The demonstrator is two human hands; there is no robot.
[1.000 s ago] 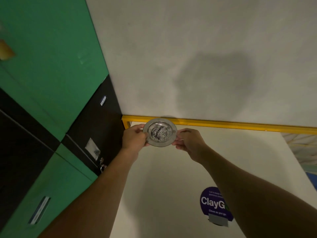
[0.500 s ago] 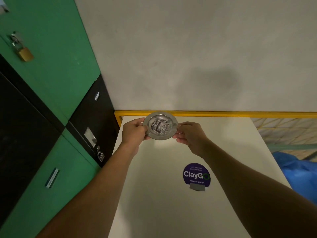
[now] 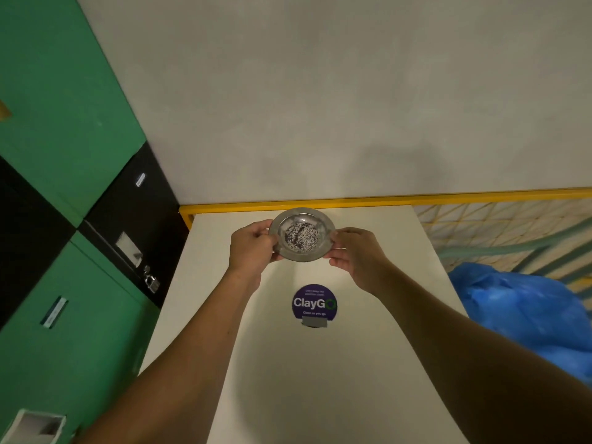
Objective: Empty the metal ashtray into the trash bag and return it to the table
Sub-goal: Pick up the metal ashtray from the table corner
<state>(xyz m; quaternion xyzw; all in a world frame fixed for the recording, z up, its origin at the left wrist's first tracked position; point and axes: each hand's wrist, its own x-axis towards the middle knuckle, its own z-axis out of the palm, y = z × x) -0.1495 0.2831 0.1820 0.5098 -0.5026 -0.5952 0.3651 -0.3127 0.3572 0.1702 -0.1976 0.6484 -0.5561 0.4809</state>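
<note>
Both the left hand [image 3: 254, 243] and right hand [image 3: 354, 251] pinch the rim of the ash-filled metal ashtray [image 3: 301, 234] above the surface [image 3: 368, 363], as the blue trash bag [image 3: 525, 309], to the ashtray's right, comes further into view, with emptying yet to begin.

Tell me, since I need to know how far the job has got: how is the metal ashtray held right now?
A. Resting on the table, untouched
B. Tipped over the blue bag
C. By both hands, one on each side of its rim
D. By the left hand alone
C: the left hand and right hand each pinch a side of the metal ashtray, held level with ash inside.
</note>
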